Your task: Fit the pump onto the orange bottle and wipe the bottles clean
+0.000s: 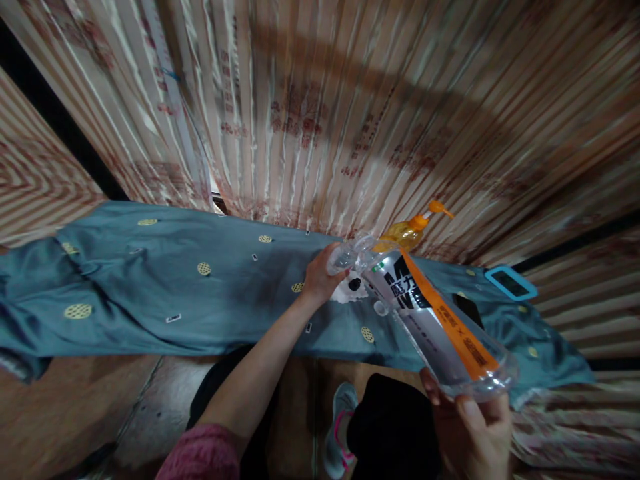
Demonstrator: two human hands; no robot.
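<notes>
My right hand grips the base of a large clear plastic bottle with a silver and orange label, tilted with its neck pointing away and down. My left hand is closed round a small clear cup or container held right at the bottle's mouth. Both are over a teal cloth with gold round patterns that covers a long table or board. A small white and black item lies on the cloth just below the bottle's neck.
An orange pump bottle stands behind the clear bottle. A phone in a blue case lies at the cloth's right end, a dark phone beside it. Striped curtain hangs behind. My legs and a grey shoe are below.
</notes>
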